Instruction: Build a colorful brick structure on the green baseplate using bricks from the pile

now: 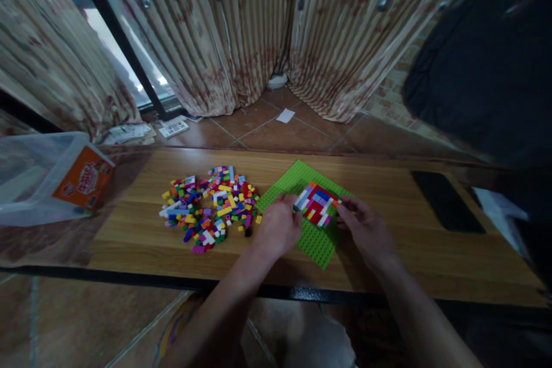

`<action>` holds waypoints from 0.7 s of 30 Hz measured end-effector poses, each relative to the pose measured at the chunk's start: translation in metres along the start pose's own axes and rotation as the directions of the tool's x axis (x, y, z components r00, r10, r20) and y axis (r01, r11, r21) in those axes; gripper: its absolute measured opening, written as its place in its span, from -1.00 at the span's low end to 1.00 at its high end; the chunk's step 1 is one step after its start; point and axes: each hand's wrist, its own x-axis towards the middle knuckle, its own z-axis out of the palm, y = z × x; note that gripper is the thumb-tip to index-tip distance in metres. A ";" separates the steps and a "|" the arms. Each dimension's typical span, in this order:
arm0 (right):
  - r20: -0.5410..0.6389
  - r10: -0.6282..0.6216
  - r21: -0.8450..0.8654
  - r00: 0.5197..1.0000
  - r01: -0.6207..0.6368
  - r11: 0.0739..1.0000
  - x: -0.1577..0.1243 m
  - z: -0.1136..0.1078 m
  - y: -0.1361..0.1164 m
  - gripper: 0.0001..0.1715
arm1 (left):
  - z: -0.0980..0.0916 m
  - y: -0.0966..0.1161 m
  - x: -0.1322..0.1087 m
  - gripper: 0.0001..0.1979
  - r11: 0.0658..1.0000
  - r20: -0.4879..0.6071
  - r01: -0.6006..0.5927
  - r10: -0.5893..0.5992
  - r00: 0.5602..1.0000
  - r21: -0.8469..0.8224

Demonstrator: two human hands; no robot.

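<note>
Two hands [280, 224], one brick panel [317, 204]; one baseplate [317, 246]

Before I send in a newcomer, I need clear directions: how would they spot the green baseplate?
On the wooden table, find the left hand and right hand. Partly hidden by them is the green baseplate; unlike the loose bricks to its left, it is one flat, studded sheet.

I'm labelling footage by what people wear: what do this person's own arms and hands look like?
The left hand and right hand are bare, without gloves. Both forearms are uncovered as far as they show, with no sleeve, watch or bracelet visible. Rings cannot be ruled out at this size.
</note>
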 end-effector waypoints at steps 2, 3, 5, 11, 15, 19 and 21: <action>0.000 -0.013 -0.007 1.000 0.013 1.000 0.003 0.002 0.001 -0.36 | 0.004 0.003 -0.002 -0.71 0.999 -0.012 0.002 -0.002 1.000 -0.037; 0.003 -0.017 -0.015 1.000 0.017 1.000 0.004 0.002 0.001 -0.38 | 0.006 0.004 -0.003 -0.71 0.998 -0.012 0.007 -0.007 1.000 -0.056; -0.008 -0.027 -0.046 1.000 0.026 0.999 0.006 0.002 0.001 -0.42 | 0.009 0.006 -0.006 -0.73 0.996 -0.010 0.013 -0.014 1.000 -0.094; -0.115 -0.137 -0.320 0.984 0.094 0.943 0.010 -0.002 0.000 -0.49 | 0.019 0.010 -0.014 -0.82 0.973 0.040 -0.025 0.035 0.999 -0.228; -0.103 -0.264 -0.582 0.959 0.157 0.798 0.013 -0.001 0.001 -0.41 | 0.019 0.010 -0.019 -0.79 0.967 0.086 -0.024 0.048 0.995 -0.255; -0.073 -0.336 -0.688 0.939 0.197 0.699 0.015 0.003 0.006 -0.38 | 0.012 0.007 -0.020 -0.78 0.960 0.106 -0.031 0.063 0.992 -0.279; -0.065 -0.339 -0.702 0.938 0.198 0.684 0.016 0.005 0.007 -0.39 | 0.004 0.003 -0.018 -0.79 0.958 0.089 -0.040 0.068 0.994 -0.283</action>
